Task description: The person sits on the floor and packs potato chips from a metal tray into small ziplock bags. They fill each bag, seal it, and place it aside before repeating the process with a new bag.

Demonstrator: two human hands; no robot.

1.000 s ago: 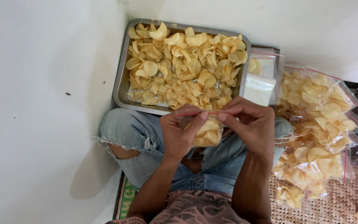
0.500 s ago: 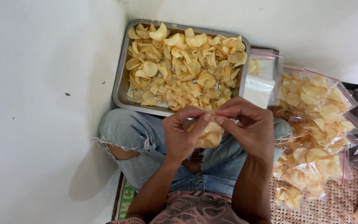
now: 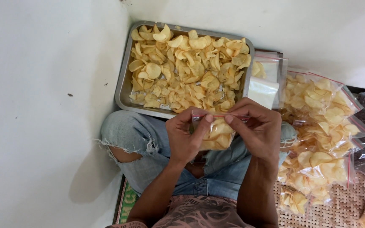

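**Both hands pinched on the top of a small bag of chips**

Head view: the person sits cross-legged in torn pale jeans, looking down at their own lap. The left hand point(image 3: 185, 139) and the right hand point(image 3: 256, 126) meet over a small clear bag of chips point(image 3: 216, 134), held just above the knees and just in front of the metal tray point(image 3: 122, 90). The thumb and forefinger of each hand are clamped on the bag's red-striped top edge, the two pinches close together near the middle of the strip, while the filled body of the bag hangs below between the palms.

Compared with a second ago, the bag sits in much the same place in front of the tray, and the hands have stayed on it. The fingertips now line up along the top strip, where earlier they were bunched over the bag's mouth and hid it. That suggests the closure is being pressed along its length; whether it is fully shut cannot be told.

The tray, heaped with loose pale-yellow chips point(image 3: 186, 67), lies on the floor against the white wall. Beside its right end lies a stack of empty clear bags point(image 3: 265, 80). Further right, a pile of filled bags point(image 3: 322, 126) rests on a woven mat point(image 3: 343, 207).
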